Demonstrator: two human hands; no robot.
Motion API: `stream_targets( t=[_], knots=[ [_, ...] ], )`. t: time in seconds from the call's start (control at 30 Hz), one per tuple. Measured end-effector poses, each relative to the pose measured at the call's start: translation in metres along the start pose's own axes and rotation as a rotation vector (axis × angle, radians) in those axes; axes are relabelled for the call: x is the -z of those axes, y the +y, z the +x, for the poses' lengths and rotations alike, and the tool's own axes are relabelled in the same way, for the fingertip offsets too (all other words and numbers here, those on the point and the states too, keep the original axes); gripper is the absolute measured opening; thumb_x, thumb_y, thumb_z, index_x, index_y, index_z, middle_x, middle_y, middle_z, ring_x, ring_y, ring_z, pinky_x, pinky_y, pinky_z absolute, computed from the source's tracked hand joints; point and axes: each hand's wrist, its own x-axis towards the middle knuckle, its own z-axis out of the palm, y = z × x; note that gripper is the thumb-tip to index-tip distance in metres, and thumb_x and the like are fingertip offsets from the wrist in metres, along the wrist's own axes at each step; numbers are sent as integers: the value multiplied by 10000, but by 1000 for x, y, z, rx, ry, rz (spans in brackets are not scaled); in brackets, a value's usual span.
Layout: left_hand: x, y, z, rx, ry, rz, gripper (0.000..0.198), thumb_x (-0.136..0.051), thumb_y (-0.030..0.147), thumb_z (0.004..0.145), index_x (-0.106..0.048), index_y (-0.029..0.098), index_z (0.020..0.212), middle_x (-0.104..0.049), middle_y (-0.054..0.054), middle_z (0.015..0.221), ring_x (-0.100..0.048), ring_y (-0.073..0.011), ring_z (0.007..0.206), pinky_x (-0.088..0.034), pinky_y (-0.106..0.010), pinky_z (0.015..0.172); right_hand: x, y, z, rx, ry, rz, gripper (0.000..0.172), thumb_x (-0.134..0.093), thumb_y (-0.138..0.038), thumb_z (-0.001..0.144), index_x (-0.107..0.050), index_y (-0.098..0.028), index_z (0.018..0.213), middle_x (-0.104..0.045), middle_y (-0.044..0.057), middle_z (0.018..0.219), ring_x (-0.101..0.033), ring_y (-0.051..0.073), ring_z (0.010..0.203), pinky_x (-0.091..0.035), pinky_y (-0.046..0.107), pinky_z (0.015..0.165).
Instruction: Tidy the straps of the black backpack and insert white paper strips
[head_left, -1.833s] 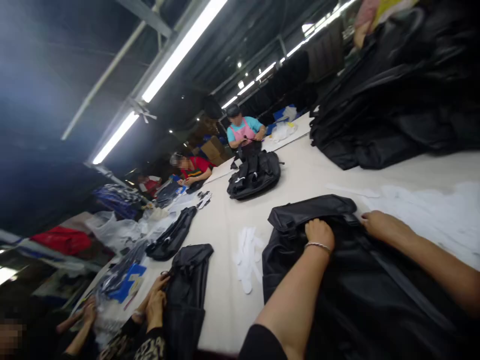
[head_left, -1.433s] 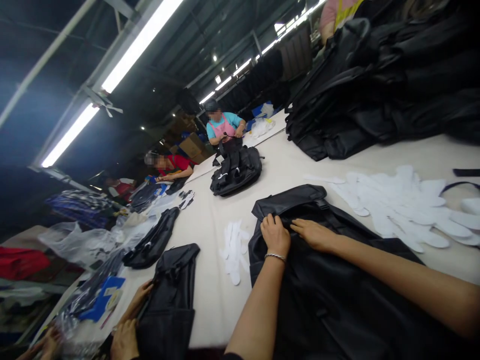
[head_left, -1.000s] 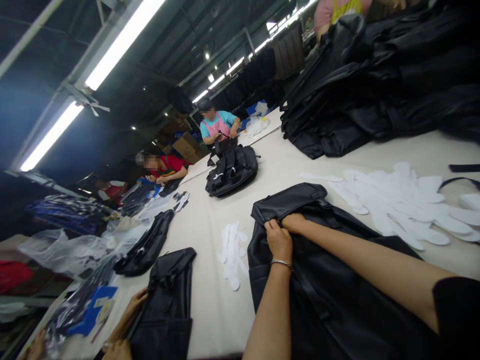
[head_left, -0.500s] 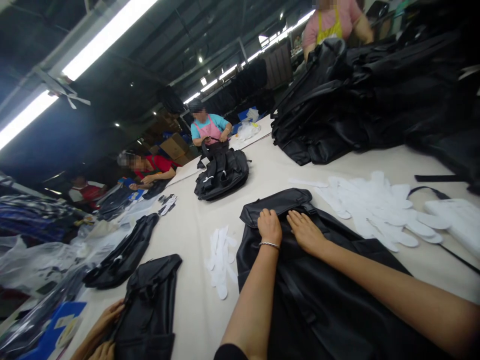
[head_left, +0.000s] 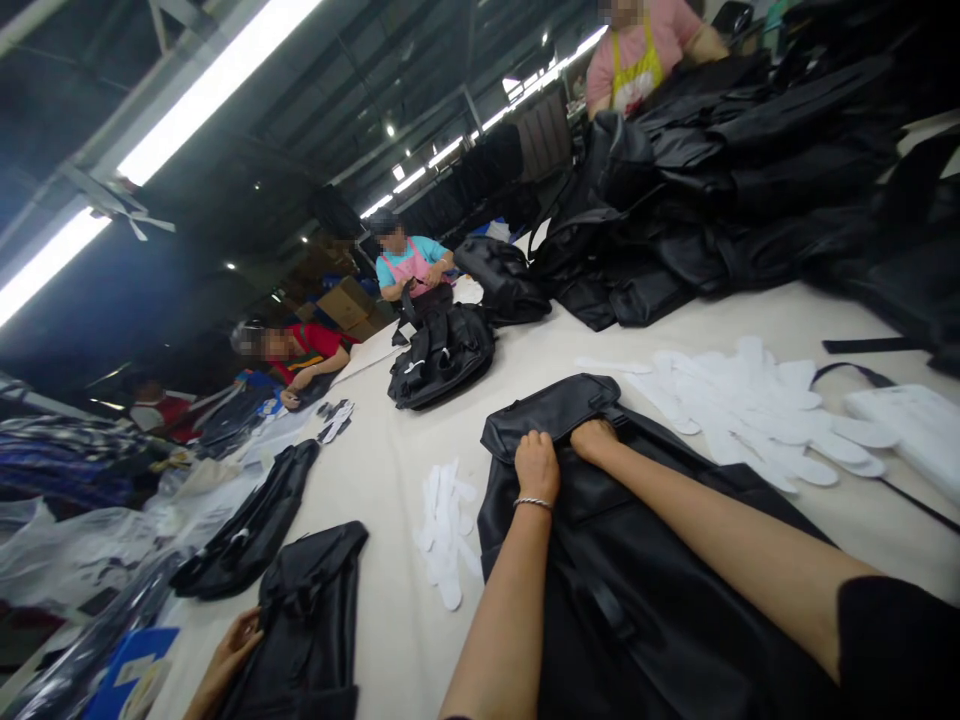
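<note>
A black backpack (head_left: 645,590) lies flat on the long cream table (head_left: 390,460) in front of me, its folded top flap pointing away. My left hand (head_left: 535,467), with a thin bracelet at the wrist, grips the fabric just below that flap. My right hand (head_left: 592,436) sits close beside it, fingers curled into the same fold near the flap's buckle strap. Both forearms lie across the bag's body.
White foam cutouts lie in a small pile (head_left: 444,520) to the left and a wide spread (head_left: 750,400) to the right. A heap of black bags (head_left: 735,190) fills the far right. Other black bags (head_left: 442,350) and several seated people line the table's left side; a neighbour's hand (head_left: 225,655) holds another bag.
My right hand slid left along the bag's top to meet my left hand, flattened briefly, and now both curl into the fold. A person far down the table lifted another black bag.
</note>
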Motion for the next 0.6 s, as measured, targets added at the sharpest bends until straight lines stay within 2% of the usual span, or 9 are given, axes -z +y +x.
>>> stream_targets(
  t=[0.1, 0.17, 0.23, 0.33, 0.4, 0.47, 0.53, 0.6],
  knots=[
    [-2, -9, -15, 23, 48, -50, 225, -363, 123, 783, -497, 144, 962, -490, -112, 1079, -473, -190, 943, -409, -318, 774, -5, 3, -23, 47, 93, -34, 341, -390, -253, 810, -581, -54, 1010, -529, 212, 1084, -443, 274, 1067, -311, 399, 915],
    [-6, -14, -28, 37, 110, -72, 317, -366, 147, 789, -445, 147, 1097, -381, -116, 1258, -392, -199, 1100, -360, -335, 880, -14, 8, -43, 124, 162, -58, 394, -408, -237, 789, -502, -66, 1131, -414, 187, 1237, -300, 276, 1187, -217, 407, 982],
    [-12, -17, -38, 59, 131, -84, 373, -335, 192, 815, -388, 166, 1183, -300, -94, 1335, -290, -201, 1199, -286, -371, 959, -23, 13, -60, 218, 227, -76, 481, -428, -259, 778, -410, -65, 1218, -315, 165, 1315, -211, 264, 1232, -174, 400, 1008],
    [-19, -15, -43, 128, 71, -126, 373, -336, 258, 823, -412, 172, 1178, -339, -92, 1320, -289, -218, 1207, -236, -437, 983, -25, 14, -76, 304, 258, -76, 495, -453, -279, 767, -431, -33, 1197, -359, 185, 1282, -275, 278, 1202, -237, 396, 989],
    [-17, -16, -41, 165, 59, -195, 383, -397, 308, 799, -444, 163, 1150, -372, -98, 1298, -311, -228, 1196, -228, -450, 987, -15, 14, -81, 385, 245, -27, 396, -435, -258, 777, -522, -70, 1114, -446, 155, 1219, -364, 254, 1149, -295, 365, 966],
    [-10, -23, -40, 230, 108, -304, 394, -401, 339, 798, -453, 157, 1143, -404, -99, 1273, -326, -205, 1190, -245, -406, 993, 0, 19, -84, 453, 314, 53, 334, -376, -261, 813, -584, -120, 1033, -513, 110, 1154, -421, 212, 1101, -324, 320, 954],
    [-1, -35, -40, 385, 165, -401, 380, -308, 304, 839, -445, 137, 1151, -434, -111, 1243, -352, -168, 1175, -276, -342, 982, 10, 31, -83, 442, 438, 89, 366, -328, -295, 839, -563, -134, 1068, -504, 94, 1169, -395, 209, 1123, -310, 329, 968],
    [3, -50, -41, 537, 165, -450, 375, -256, 256, 852, -446, 125, 1148, -470, -123, 1204, -397, -154, 1141, -307, -307, 953, 8, 48, -77, 372, 497, 40, 432, -332, -340, 835, -461, -125, 1188, -410, 98, 1266, -309, 242, 1184, -278, 395, 976]
  ],
)
